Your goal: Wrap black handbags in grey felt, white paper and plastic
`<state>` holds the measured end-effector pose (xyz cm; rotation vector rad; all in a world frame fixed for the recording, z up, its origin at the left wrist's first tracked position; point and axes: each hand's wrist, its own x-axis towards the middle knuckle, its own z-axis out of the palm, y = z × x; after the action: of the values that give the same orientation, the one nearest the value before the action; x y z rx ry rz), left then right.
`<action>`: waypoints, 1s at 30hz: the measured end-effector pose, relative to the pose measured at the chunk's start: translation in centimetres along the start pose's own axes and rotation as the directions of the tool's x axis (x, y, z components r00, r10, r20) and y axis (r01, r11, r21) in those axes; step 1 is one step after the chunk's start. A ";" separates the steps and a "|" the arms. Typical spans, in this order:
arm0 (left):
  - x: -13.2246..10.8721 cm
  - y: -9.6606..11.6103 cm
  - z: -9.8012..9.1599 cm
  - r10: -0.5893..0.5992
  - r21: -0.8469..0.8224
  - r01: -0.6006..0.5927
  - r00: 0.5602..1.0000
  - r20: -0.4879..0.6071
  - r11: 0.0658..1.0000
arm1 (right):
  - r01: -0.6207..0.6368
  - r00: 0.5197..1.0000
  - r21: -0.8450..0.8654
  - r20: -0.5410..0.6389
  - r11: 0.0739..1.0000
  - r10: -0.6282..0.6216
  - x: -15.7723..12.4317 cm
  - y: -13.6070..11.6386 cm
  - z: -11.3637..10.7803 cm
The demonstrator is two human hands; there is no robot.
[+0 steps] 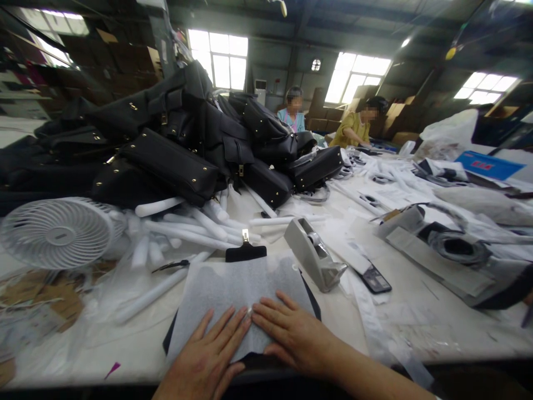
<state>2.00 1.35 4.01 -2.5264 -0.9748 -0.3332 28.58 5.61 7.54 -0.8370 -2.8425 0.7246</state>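
Observation:
My left hand and my right hand lie flat on a sheet of thin white paper, fingers stretched and fingertips almost meeting at its middle. The sheet covers most of a black bag, whose dark edges show at both sides and below. From the sheet's far edge sticks out a black flap with a gold clasp. Just right of the bag stands a grey tape dispenser.
A large pile of black bags rises behind. White foam tubes and scissors lie before it. A white fan is at left. A phone and wrapped bag lie right. Two people work beyond the table.

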 end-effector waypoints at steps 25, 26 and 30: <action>1.3 -0.8 -1.6 -0.512 -0.569 0.621 0.778 0.364 0.539 | 0.198 0.757 -0.463 -0.488 0.864 -0.434 -1.2 -3.6 -1.8; 1.4 -1.0 -1.6 -0.541 -0.595 0.678 0.723 0.431 0.432 | 0.132 0.772 -0.405 -0.530 0.905 -0.350 -0.9 -3.7 -1.5; 1.7 -1.5 -1.5 -0.568 -0.628 0.751 0.614 0.548 0.206 | -0.196 0.799 -0.126 -0.595 0.972 0.084 1.6 -4.3 -1.0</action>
<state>2.14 2.64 6.38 -2.6885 -2.5537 -1.0345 25.33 3.76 10.37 -1.0826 -2.3138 0.1562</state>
